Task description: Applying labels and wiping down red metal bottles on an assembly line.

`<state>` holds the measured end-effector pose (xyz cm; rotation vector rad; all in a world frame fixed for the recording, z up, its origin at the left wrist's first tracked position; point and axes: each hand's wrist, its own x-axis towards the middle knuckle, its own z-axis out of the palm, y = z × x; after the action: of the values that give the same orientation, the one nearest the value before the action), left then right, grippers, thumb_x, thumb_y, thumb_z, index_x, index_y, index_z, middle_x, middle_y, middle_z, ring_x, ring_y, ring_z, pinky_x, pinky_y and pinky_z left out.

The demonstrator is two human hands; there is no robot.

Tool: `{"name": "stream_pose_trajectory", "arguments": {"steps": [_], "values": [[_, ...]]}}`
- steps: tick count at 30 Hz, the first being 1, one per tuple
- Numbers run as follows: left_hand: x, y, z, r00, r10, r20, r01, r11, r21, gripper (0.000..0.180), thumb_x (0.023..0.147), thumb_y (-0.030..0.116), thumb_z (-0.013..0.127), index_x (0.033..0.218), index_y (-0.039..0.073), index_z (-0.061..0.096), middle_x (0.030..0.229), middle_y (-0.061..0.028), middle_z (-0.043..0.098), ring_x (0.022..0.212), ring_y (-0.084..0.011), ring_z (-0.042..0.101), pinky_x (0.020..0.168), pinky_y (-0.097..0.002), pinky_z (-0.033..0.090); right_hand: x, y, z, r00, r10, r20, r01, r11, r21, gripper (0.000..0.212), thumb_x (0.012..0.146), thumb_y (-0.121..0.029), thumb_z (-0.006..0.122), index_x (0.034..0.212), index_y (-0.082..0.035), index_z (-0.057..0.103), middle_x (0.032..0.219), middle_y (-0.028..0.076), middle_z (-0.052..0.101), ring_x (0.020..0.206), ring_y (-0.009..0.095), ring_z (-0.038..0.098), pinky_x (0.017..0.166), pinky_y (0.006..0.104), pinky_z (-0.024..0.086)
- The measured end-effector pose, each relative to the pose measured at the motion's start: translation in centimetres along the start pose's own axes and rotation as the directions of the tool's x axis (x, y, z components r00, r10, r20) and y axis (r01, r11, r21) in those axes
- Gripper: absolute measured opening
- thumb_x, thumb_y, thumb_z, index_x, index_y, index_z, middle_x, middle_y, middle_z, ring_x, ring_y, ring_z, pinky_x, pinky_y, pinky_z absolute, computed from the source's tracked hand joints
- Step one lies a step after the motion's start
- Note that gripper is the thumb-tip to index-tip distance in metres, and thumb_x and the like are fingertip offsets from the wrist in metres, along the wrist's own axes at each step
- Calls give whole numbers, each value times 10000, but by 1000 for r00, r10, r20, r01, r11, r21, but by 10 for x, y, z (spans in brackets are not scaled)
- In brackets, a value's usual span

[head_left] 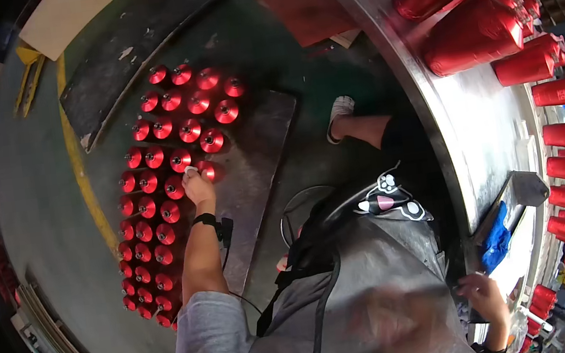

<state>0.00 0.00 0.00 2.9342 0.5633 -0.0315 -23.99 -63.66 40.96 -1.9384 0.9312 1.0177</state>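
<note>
Rows of red cone-topped metal canisters (226, 111) with small black necks stand on the left, partly on a dark board (258, 148). My left hand (198, 188) is stretched out to the right edge of the rows. Its fingers are closed at the top of one red canister (208, 172) and hide its neck; a small white patch shows at the fingertips. My right hand (486, 298) hangs by the near end of the metal bench (484, 123), fingers loosely bent and apart, with nothing visible in it. A blue cloth (496, 240) lies on the bench beyond it.
Larger red canisters (473, 33) lie on the bench at the upper right, with more red ones (559, 135) along its far side. A dark sheet (134, 57) lies on the floor behind the rows, beside a yellow floor line (82, 180). A leg with a light shoe (341, 116) stands by the bench.
</note>
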Motion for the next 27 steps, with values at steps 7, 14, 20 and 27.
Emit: {"name": "stream_pose_trajectory", "arguments": {"steps": [7, 14, 20, 27], "values": [[16, -14, 19, 998, -56, 36, 54, 998, 40, 367, 813, 163, 755, 1080, -6, 568, 1099, -210, 636, 1048, -413, 594, 884, -489, 500, 39, 110, 82, 994, 30, -101, -35, 998, -48, 327, 861, -148, 612, 1119, 48, 657, 983, 216, 717, 962, 292, 694, 856, 350, 518], [28, -12, 50, 993, -121, 7, 120, 991, 61, 400, 840, 272, 744, 1079, -19, 611, 1099, -224, 650, 994, -393, 642, 855, -476, 523, 55, 89, 105, 874, 352, -334, -164, 862, 480, 231, 909, -174, 638, 957, 51, 658, 826, 67, 667, 752, 116, 579, 679, 273, 442], [34, -21, 47, 993, -112, 28, 106, 978, 180, 485, 864, 347, 715, 1136, -39, 605, 1127, -194, 656, 1047, -372, 630, 883, -459, 520, 61, 111, 110, 808, 465, -361, 12, 600, 800, 113, 884, -75, 623, 891, 21, 681, 773, 19, 634, 692, 107, 542, 659, 264, 419], [42, 104, 1, 983, 113, -143, -151, 945, -292, 493, 864, 246, 706, 1163, -108, 539, 1197, -302, 584, 1114, -459, 540, 965, -508, 438, 31, 302, 195, 541, 565, -623, 155, 661, 734, 109, 789, -107, 672, 727, -20, 651, 724, 88, 627, 641, 194, 562, 641, 343, 457]]}}
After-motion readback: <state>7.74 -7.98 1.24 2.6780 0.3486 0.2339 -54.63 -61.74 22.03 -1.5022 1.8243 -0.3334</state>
